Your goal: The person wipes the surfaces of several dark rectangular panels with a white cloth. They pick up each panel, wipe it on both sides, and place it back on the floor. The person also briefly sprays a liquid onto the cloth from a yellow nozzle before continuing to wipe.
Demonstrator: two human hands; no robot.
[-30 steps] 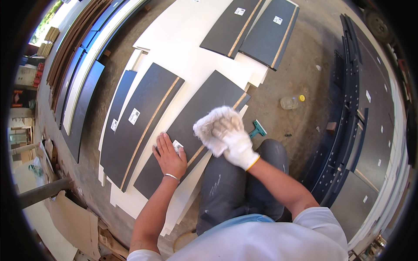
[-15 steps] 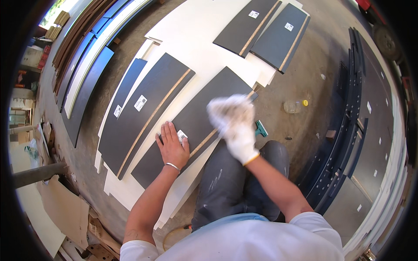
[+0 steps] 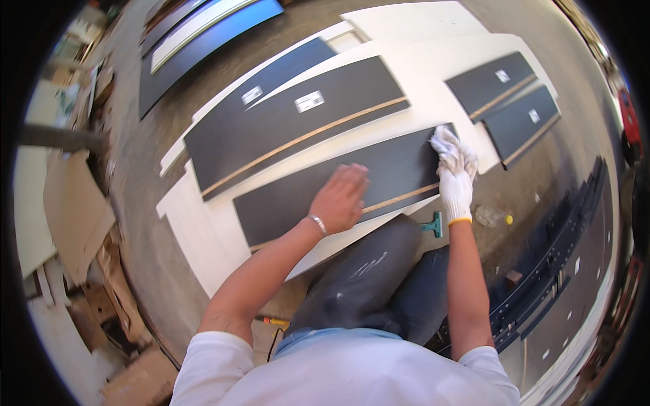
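My right hand [image 3: 458,177], in a white knit glove with a yellow cuff edge, grips a crumpled white cloth [image 3: 443,141]. It presses the cloth on the right end of a long dark panel [image 3: 399,162] with a light wood-coloured strip near its front edge. Bare and slightly blurred, my left hand [image 3: 342,199] is over the middle of the same panel, fingers stretched out. Whether it touches the surface I cannot tell. No label shows on this panel now. Behind it lies another dark panel [image 3: 271,139] with a white label [image 3: 309,101].
White boards [image 3: 420,57] lie under the panels. Two shorter dark panels [image 3: 491,84] are at the right. By my knee are a green scraper-like tool [image 3: 437,224] and a clear bottle with a yellow cap [image 3: 490,216]. Dark panels [image 3: 555,291] are stacked right; cardboard [image 3: 74,210] lies left.
My right hand has moved with the cloth to the panel's right end. My left hand has slid from near the label toward the panel's middle. The whole view has turned.
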